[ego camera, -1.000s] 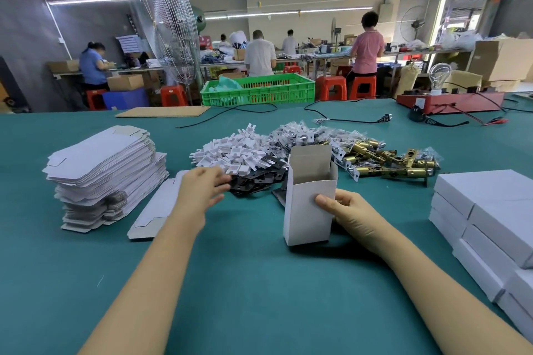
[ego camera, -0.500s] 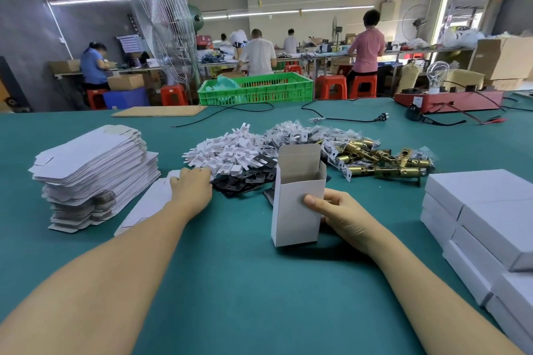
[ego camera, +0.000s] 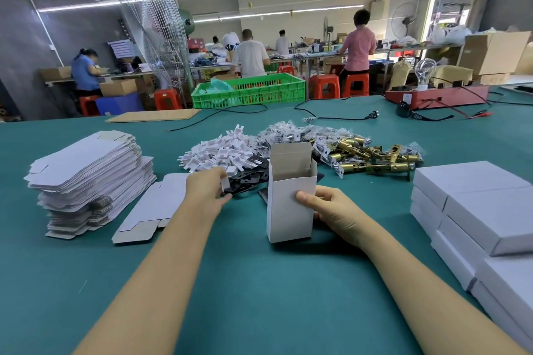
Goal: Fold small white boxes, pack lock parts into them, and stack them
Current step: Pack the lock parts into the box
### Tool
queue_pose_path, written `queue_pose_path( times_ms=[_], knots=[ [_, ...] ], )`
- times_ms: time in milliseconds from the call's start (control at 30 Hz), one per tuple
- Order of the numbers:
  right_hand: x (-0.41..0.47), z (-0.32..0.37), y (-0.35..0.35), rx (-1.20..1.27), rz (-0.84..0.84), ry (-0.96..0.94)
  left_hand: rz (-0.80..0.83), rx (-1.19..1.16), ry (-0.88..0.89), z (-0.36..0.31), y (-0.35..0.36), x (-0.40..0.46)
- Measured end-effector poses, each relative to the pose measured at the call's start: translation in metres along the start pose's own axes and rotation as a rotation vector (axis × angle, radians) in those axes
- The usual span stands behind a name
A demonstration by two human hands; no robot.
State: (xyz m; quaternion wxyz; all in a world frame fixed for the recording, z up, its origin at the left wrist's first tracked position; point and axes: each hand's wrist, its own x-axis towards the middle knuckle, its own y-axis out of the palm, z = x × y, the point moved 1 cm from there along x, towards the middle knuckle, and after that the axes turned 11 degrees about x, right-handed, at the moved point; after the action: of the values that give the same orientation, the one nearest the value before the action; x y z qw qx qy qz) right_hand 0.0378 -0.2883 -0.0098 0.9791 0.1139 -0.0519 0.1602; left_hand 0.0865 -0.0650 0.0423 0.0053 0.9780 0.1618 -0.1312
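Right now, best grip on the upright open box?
Grip the upright box by its two broad faces at mid-height, coming from its right, as the right hand does with thumb across the front. The top is open, its flap raised, so avoid the rim.

The right hand is gripping an upright open white box — thumb across its front — while the left hand, just beside it, is pinching a black plate and a white piece.

White box upright, top flap open, w/ parts pile behind
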Motion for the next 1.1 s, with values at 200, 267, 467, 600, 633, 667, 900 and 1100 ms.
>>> queue_pose_path(
  times_ms=[200, 267, 467, 600, 633, 667, 900, 1100],
  knots=[
    [-0.002, 0.001, 0.002, 0.012, 0.001, -0.006, 0.324, -0.436, -0.257, 0.002, -0.002, -0.043],
    [-0.001, 0.001, 0.002, 0.02, -0.004, -0.009, 0.388, -0.466, -0.244, 0.001, -0.003, -0.049],
    [-0.003, 0.004, 0.005, 0.031, -0.017, -0.006, 0.505, -0.539, -0.198, -0.012, 0.001, -0.061],
    [-0.004, 0.003, 0.011, -0.049, -0.029, -0.018, 0.427, -0.358, -0.12, -0.023, 0.004, -0.068],
    [-0.003, 0.003, 0.012, -0.061, -0.042, -0.027, 0.398, -0.333, -0.082, -0.026, 0.004, -0.069],
    [-0.003, 0.002, 0.013, -0.069, -0.054, -0.036, 0.371, -0.308, -0.035, -0.029, 0.004, -0.07],
    [-0.003, 0.001, 0.013, -0.08, -0.046, -0.04, 0.232, -0.055, 0.413, -0.042, 0.003, -0.086],
    [-0.002, 0.002, 0.014, -0.051, -0.032, -0.039, 0.107, 0.3, 0.78, -0.036, 0.014, -0.097]
  ],
)
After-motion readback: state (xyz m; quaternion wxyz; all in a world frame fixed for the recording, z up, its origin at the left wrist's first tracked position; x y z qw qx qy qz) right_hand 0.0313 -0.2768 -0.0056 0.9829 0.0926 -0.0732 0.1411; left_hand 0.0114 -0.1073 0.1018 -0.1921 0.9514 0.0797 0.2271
